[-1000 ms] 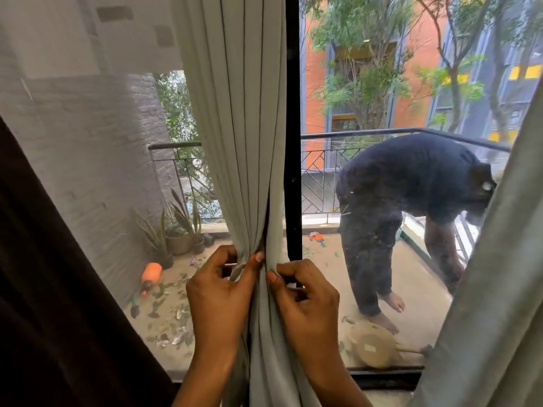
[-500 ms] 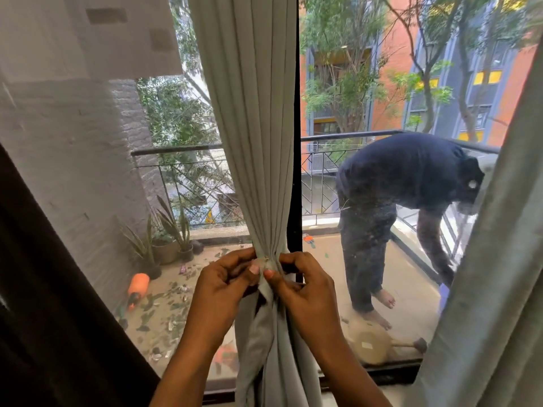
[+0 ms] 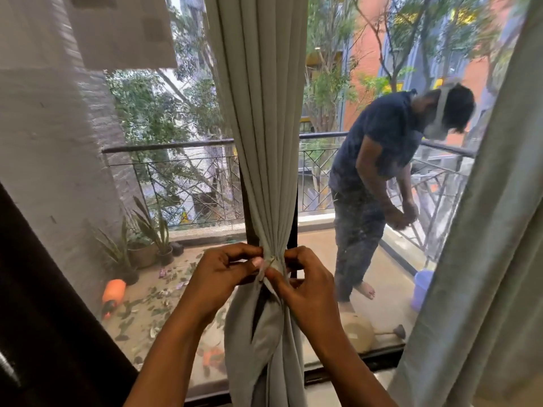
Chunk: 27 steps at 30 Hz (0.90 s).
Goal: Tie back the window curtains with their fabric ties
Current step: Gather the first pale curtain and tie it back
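Observation:
A pale grey-green curtain (image 3: 264, 113) hangs in the middle of the window, bunched tight at waist height. A narrow fabric tie (image 3: 271, 261) of the same colour wraps the bunch there. My left hand (image 3: 226, 274) pinches the tie from the left, thumb and fingertips at the gather. My right hand (image 3: 305, 283) pinches it from the right, fingertips almost meeting the left ones. Below the gather the cloth billows out in loose folds. The back of the tie is hidden behind the curtain.
A second pale curtain (image 3: 484, 230) hangs at the right edge, a dark curtain (image 3: 44, 304) at the left. The black window post (image 3: 292, 224) stands behind the bunch. Outside on the balcony a person (image 3: 379, 177) bends by the railing, near potted plants (image 3: 141, 245).
The curtain has been drawn from a loose gather into a tight bunch. Both hands closed in together at the tie. The person outside has straightened up.

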Each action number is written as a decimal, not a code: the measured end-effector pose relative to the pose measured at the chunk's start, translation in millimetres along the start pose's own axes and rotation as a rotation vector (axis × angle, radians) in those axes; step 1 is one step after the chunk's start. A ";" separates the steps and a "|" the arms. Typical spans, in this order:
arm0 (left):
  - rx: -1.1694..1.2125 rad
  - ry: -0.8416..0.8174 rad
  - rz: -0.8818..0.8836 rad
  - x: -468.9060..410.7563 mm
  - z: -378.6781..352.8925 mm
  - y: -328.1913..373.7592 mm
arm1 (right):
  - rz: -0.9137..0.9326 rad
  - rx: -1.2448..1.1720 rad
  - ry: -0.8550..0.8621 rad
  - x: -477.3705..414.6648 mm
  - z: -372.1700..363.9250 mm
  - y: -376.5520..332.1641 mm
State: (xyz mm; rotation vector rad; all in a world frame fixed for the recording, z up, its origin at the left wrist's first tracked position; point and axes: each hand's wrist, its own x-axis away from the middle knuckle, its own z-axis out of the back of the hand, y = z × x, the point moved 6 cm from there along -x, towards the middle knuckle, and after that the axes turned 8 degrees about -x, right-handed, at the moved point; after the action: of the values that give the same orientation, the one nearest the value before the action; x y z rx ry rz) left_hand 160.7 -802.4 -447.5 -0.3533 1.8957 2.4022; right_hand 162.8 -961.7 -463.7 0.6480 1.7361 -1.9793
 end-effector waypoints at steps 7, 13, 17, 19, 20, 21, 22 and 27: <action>0.195 -0.117 0.034 3.8 -0.8 -3.5 | 0.047 0.056 0.025 1.1 -3.5 -7.0; 0.150 -0.070 -0.086 3.5 3.6 15.4 | 0.092 0.083 0.065 1.5 -8.2 -11.1; 0.025 -0.058 -0.137 0.3 6.4 29.5 | 0.158 0.179 0.072 4.4 -14.0 -16.7; -0.109 0.001 -0.151 -2.6 5.8 35.6 | 0.200 0.220 0.078 6.0 -18.0 -19.3; -0.167 0.041 -0.155 -4.5 6.5 37.7 | 0.209 0.224 0.076 7.3 -19.6 -18.3; -0.215 0.070 -0.157 -7.1 7.5 39.2 | 0.210 0.213 0.066 9.3 -21.2 -15.7; -0.252 0.082 -0.152 -10.5 8.5 39.2 | 0.201 0.196 0.050 12.1 -23.2 -12.3; -0.317 0.054 -0.156 -19.8 7.2 37.3 | 0.197 0.196 0.007 21.3 -28.4 3.4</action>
State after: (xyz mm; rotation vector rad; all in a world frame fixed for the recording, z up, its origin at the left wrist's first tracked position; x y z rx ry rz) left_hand 171.9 -802.6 -406.2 -0.5648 1.4393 2.6055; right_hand 149.6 -934.3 -482.3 0.8575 1.4312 -2.0237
